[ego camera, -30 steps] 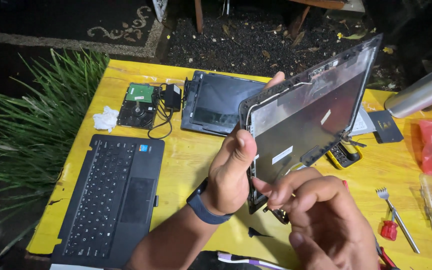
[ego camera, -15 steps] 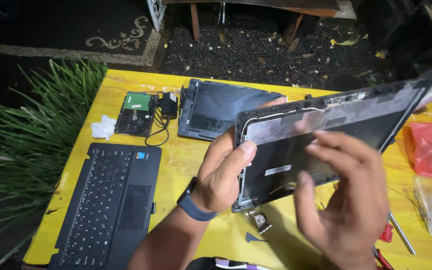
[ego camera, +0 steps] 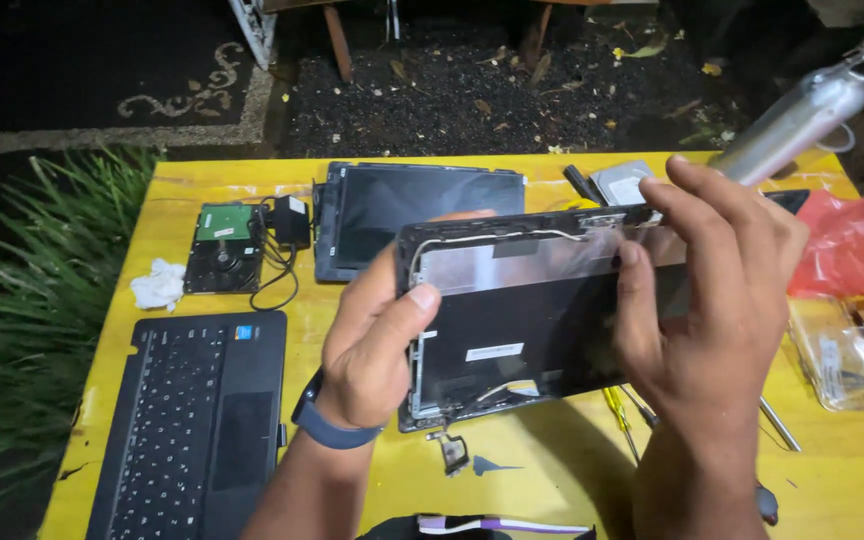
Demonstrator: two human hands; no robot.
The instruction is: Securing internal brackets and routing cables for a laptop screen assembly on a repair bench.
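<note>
— So, what do the hands have?

— Both grip one thing: the left hand pinches the left edge of a flat black laptop lid panel with a silvery inner lining, thumb on top; the right hand clamps its right end, fingers curled over the top edge.

— How does it lie?

— Long axis left to right, held above the yellow wooden table, inner face towards the camera, top edge tipped away.

— Anything hidden?

— The right hand covers the panel's right end, and the small metal hinge piece dangling below the lower left corner is hard to make out.

— Room around it?

— Just behind lies a dark rectangular screen bezel; a black keyboard deck sits well to the left, a red plastic bag right. The table's near edge is cut off.
</note>
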